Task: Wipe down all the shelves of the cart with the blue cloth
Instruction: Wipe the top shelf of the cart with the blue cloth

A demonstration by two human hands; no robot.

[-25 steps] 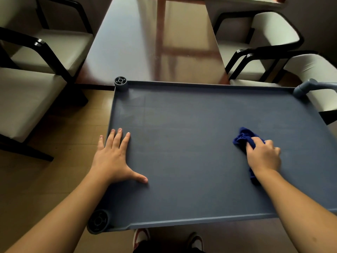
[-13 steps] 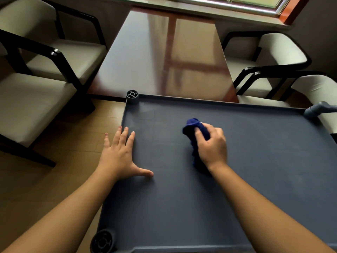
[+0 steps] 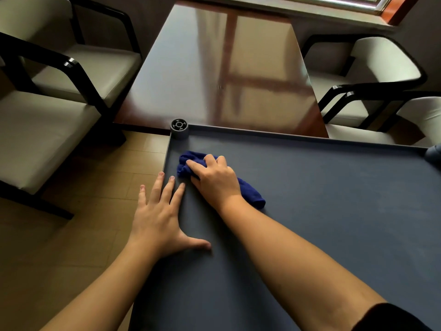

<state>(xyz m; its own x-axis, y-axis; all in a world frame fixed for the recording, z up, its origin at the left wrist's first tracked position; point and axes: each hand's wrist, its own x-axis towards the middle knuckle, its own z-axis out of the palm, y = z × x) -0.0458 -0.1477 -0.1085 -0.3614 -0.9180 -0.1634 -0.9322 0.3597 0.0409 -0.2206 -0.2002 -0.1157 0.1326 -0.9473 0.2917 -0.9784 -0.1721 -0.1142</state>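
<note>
The cart's grey top shelf (image 3: pixel 334 211) fills the lower right of the head view, with a raised rim and a round corner post (image 3: pixel 179 128) at its far left. My right hand (image 3: pixel 214 180) presses the bunched blue cloth (image 3: pixel 188 161) flat on the shelf near that far left corner. One end of the cloth trails out behind my wrist. My left hand (image 3: pixel 160 218) lies flat on the shelf's left edge with fingers spread, holding nothing, its fingertips close to my right hand. The lower shelves are hidden under the top one.
A glossy brown table (image 3: pixel 222 68) butts against the cart's far rim. Cream armchairs with black frames stand at the left (image 3: pixel 47 120) and right (image 3: pixel 381 75). The cart's handle end (image 3: pixel 433 155) shows at the right edge. Tan floor tiles (image 3: pixel 78 235) lie left of the cart.
My right hand has swept the blue cloth leftward across the shelf, from the right side to the far left corner. My left hand has stayed planted on the left edge.
</note>
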